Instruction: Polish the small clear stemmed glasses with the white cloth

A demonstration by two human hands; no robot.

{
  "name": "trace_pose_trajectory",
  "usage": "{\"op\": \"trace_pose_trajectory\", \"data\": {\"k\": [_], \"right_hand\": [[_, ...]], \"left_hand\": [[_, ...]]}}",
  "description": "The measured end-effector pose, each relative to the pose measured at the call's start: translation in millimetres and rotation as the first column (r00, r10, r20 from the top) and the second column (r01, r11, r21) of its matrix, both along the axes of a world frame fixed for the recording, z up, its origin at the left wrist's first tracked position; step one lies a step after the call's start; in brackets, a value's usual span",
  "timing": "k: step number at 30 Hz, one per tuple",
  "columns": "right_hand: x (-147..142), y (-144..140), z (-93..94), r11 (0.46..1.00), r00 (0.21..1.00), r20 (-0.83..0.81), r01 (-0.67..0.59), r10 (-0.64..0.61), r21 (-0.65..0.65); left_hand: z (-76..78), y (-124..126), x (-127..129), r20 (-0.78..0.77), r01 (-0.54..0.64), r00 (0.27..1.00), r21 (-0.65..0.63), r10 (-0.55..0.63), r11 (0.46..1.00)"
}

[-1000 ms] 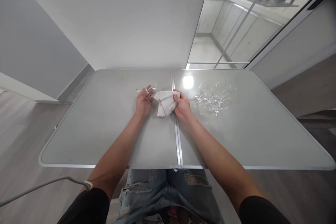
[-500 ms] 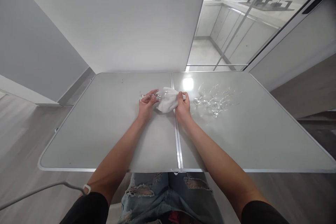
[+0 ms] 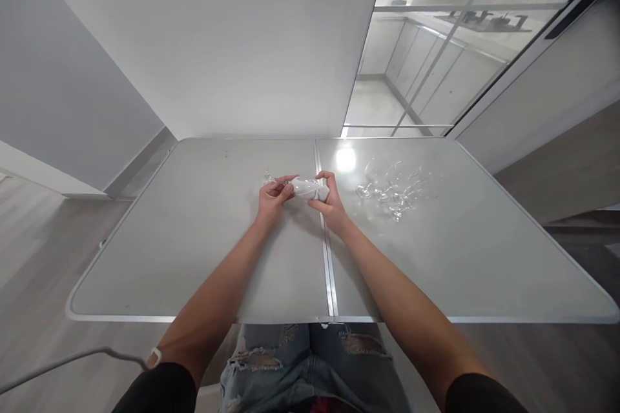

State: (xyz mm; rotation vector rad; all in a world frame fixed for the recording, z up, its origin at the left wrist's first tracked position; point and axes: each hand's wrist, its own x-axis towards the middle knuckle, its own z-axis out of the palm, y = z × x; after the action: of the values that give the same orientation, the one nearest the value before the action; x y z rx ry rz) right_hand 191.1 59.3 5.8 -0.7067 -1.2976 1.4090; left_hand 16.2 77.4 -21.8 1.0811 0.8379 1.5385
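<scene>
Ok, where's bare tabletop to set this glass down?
The table's left half is bare from the centre seam to its left edge. The near right part is bare too. The crowded spot is the cluster of wine glasses, right of the right hand and cloth.

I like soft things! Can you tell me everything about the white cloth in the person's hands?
The white cloth looks soft and plain, with no pattern. It is bunched into a small wrinkled roll lying sideways, above the middle seam of the grey table. The right hand grips one end, and the left hand meets the other, where a clear wine glass pokes out. The cloth wraps around part of that glass.
</scene>
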Motion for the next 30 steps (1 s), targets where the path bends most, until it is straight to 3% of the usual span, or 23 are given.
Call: {"op": "trace_pose_trajectory", "data": {"k": [8,13,15,17,20,23,27,30], "right_hand": [[0.4,2.3,-0.1,0.995,0.994,0.096,-0.051,0.043,0.089],[-3.6,0.7,-7.3,0.941,0.916,0.385,-0.028,-0.111,0.338],[-6.2,-1.7,-7.1,0.927,0.895,0.425,-0.035,-0.137,0.373],[-8.7,-3.6,-4.7,0.953,0.922,0.373,-0.017,-0.102,0.303],[-10.8,-3.4,0.7,1.0,0.994,0.104,-0.013,0.012,0.0],[-11.6,-0.9,4.3,0.944,0.966,-0.245,-0.16,0.089,-0.29],[-14.7,0.7,1.6,0.89,0.897,-0.438,-0.245,0.058,-0.385],[-16.3,-0.7,-3.4,0.929,0.951,-0.307,-0.132,0.021,-0.346]], "left_hand": [[6.8,0.8,-2.0,0.122,0.065,0.99,-0.011,-0.064,0.998],[0.7,4.7,-3.2,0.108,0.028,0.994,-0.055,-0.022,0.998],[-2.7,7.4,-4.4,0.107,0.005,0.994,-0.092,0.005,0.996],[-4.1,9.3,-5.6,0.112,-0.001,0.994,-0.117,0.014,0.993],[-2.5,10.0,-6.7,0.117,0.004,0.993,-0.101,0.007,0.995],[0.2,9.9,-7.1,0.143,0.008,0.99,-0.062,0.001,0.998],[0.1,10.6,-8.0,0.184,0.031,0.983,-0.04,-0.023,0.999],[-2.5,11.2,-9.2,0.205,0.038,0.978,-0.037,-0.03,0.999]]}}
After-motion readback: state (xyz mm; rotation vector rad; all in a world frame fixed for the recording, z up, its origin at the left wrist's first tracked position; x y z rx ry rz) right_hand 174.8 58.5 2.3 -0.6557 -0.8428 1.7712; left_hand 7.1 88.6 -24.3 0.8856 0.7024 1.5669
